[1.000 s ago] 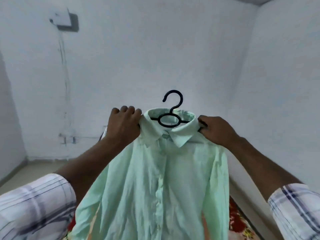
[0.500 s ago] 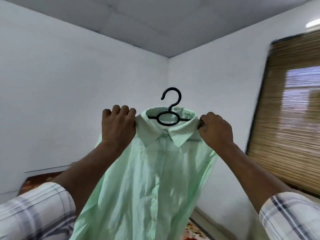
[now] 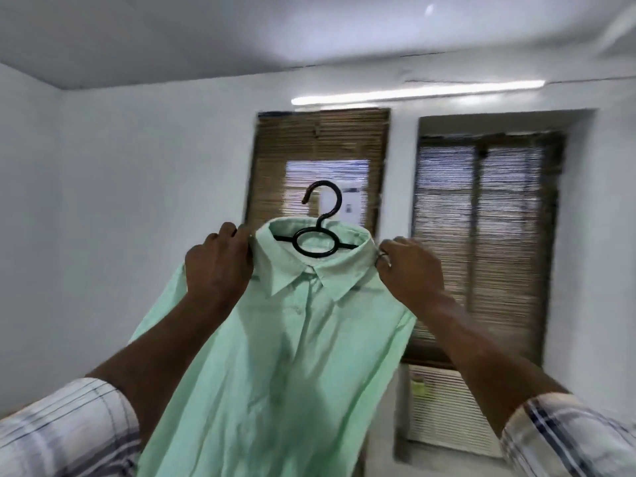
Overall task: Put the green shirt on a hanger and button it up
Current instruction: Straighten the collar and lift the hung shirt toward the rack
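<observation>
The light green shirt (image 3: 289,356) hangs in the air in front of me on a black hanger (image 3: 315,241), whose hook sticks up out of the collar. The front placket looks closed down the middle. My left hand (image 3: 218,266) grips the shirt's left shoulder beside the collar. My right hand (image 3: 409,270) grips the right shoulder at the same height. The hanger's arms are hidden inside the shirt.
Behind the shirt stand two windows with brown slatted blinds (image 3: 481,235) in a white wall. A tube light (image 3: 416,92) runs above them. A white vented unit (image 3: 444,411) sits under the right window. A bare white wall (image 3: 113,218) fills the left.
My view has swung to the right and upward, from the room corner to the two windows. Both hands keep the same hold on the shirt's shoulders, carrying it along.
</observation>
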